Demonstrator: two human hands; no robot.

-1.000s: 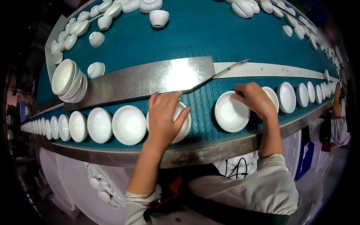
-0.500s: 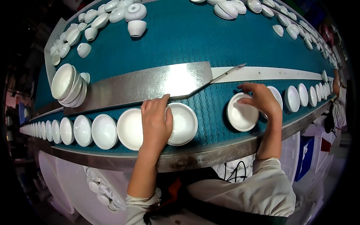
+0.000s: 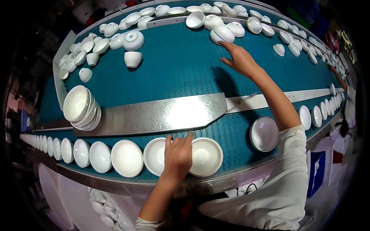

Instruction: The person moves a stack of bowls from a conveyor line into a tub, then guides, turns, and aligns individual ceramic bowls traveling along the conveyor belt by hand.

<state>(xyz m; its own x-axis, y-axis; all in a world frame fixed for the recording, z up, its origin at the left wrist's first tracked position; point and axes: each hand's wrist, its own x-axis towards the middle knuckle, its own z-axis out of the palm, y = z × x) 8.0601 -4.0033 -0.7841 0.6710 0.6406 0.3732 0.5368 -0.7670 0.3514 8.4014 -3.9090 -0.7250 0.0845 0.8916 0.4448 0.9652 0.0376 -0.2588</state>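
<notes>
My left hand [image 3: 178, 156] hovers over the near belt with its thumb and forefinger apart, between two white bowls. It partly covers the left bowl [image 3: 154, 156] and lies beside the rim of the right bowl [image 3: 207, 157]. Across the belt, my right hand [image 3: 239, 57] reaches out with fingers stretched. Its fingertips are at the lower edge of an overturned white bowl [image 3: 222, 34]; whether they touch it I cannot tell. Below my right forearm, a single white bowl [image 3: 264, 134] stands on the near belt.
A steel plate [image 3: 154, 115] and a white rail [image 3: 277, 98] divide the green belt [image 3: 173, 65]. Stacked bowls [image 3: 77, 104] stand at the plate's left end. Loose bowls and cups [image 3: 133, 59] crowd the far side. Bowls line the near edge. Another person's arm [image 3: 339, 78] shows far right.
My right hand has left the bowl on the near belt and moved forward to the far bowls. My left hand stays between the two near bowls. The view has shifted, showing more of the far side.
</notes>
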